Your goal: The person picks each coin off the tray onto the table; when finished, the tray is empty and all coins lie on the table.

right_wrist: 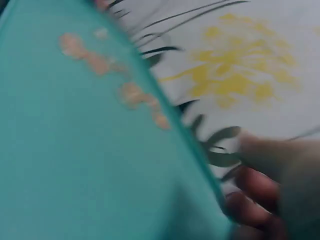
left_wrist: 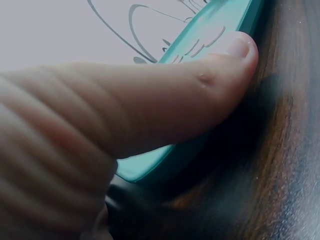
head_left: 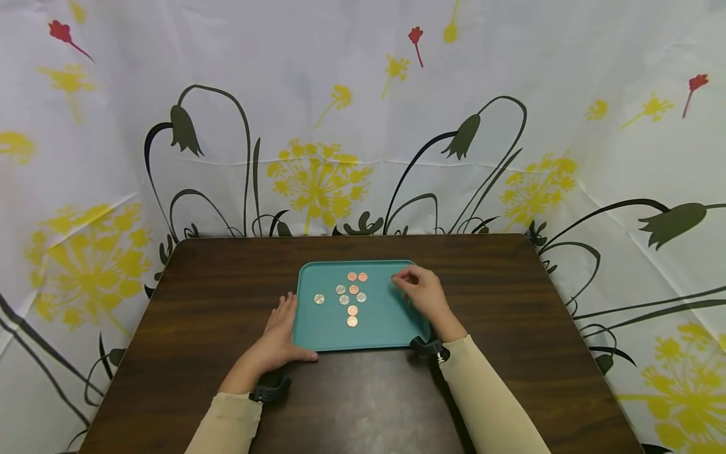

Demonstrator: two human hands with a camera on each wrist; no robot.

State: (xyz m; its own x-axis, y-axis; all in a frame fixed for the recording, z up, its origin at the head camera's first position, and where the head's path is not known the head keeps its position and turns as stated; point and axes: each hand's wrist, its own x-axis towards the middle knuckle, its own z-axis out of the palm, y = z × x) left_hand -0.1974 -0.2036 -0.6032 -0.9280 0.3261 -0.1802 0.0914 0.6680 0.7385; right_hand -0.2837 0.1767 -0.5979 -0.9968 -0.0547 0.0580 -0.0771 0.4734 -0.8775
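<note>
Several coins, copper ones [head_left: 353,310] and silver ones [head_left: 344,299], lie flat on a teal tray [head_left: 380,328], mostly in a cluster left of its middle. My left hand [head_left: 278,334] rests at the tray's near left corner, fingers extended along the left side and thumb [left_wrist: 200,95] against the front edge. Over the tray's right part, my right hand [head_left: 422,293] has thumb and fingertips drawn together, pinching a small dark-looking coin [head_left: 394,278] seen edge-on. The blurred right wrist view shows the curled fingers [right_wrist: 250,195], but the coin is not distinct there.
A dark wood-grain table [head_left: 482,277] bears the tray. Behind it hangs a white cloth [head_left: 363,126] printed with flowers. Each wrist carries a black strap, the left strap [head_left: 270,391] and the right strap [head_left: 429,348], the latter close to the tray's near right corner.
</note>
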